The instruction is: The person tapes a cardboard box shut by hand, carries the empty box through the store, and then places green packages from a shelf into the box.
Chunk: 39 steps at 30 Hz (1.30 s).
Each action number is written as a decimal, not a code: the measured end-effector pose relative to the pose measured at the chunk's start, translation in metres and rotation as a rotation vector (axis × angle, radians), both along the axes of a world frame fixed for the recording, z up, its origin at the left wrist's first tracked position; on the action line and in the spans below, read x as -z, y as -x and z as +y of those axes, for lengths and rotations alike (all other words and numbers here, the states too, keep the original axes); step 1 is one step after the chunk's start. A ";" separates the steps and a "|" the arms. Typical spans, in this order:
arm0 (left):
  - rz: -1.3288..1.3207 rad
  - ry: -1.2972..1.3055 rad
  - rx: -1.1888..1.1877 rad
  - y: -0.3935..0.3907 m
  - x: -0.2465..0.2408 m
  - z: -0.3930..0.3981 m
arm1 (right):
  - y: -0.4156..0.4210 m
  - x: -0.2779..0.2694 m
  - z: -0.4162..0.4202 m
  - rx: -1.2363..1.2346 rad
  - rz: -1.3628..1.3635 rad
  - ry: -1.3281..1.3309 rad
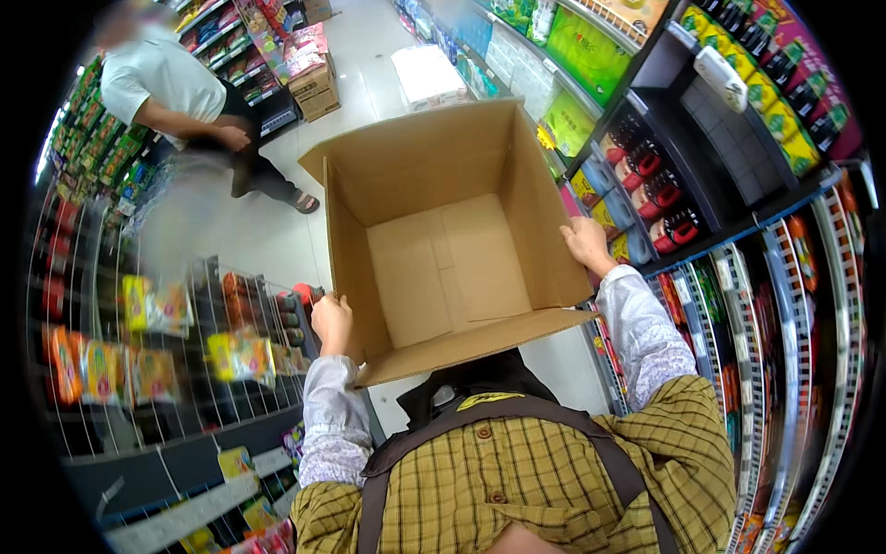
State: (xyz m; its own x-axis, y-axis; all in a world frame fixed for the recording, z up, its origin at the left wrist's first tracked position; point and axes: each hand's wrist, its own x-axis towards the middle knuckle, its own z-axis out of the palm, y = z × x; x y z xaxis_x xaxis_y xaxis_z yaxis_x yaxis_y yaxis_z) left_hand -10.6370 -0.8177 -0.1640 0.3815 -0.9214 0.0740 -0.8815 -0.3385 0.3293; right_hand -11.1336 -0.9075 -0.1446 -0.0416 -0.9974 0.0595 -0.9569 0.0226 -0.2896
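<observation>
A large cardboard box [450, 270] with its top open is held up in front of my body, and its bare inside faces me. My left hand [332, 323] grips the box's left wall near the lower left corner. On the opposite side, my right hand [587, 242] has hold of the right wall's edge. Fingers of both hands are partly hidden by the cardboard. Flaps show along the near and left edges of the box.
Snack packets hang on a wire rack [166, 374] at the left. Shelves of goods [692, 228] stand close on the right. A person [180, 104] walks in the aisle at the upper left. Further ahead are stacked cartons [315, 90] and white packs [428, 73].
</observation>
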 end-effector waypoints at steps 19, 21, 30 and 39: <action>0.126 -0.209 -0.068 0.077 0.238 -0.385 | 0.076 0.226 -0.406 0.010 -0.033 -0.168; 0.222 -0.242 -0.122 0.086 0.263 -0.402 | 0.084 0.248 -0.430 0.049 -0.068 -0.238; 0.189 -0.265 -0.152 0.106 0.299 -0.435 | 0.082 0.300 -0.473 0.070 -0.142 -0.256; 0.433 -0.181 -0.087 0.021 0.313 -0.462 | 0.089 0.347 -0.479 0.056 -0.411 -0.280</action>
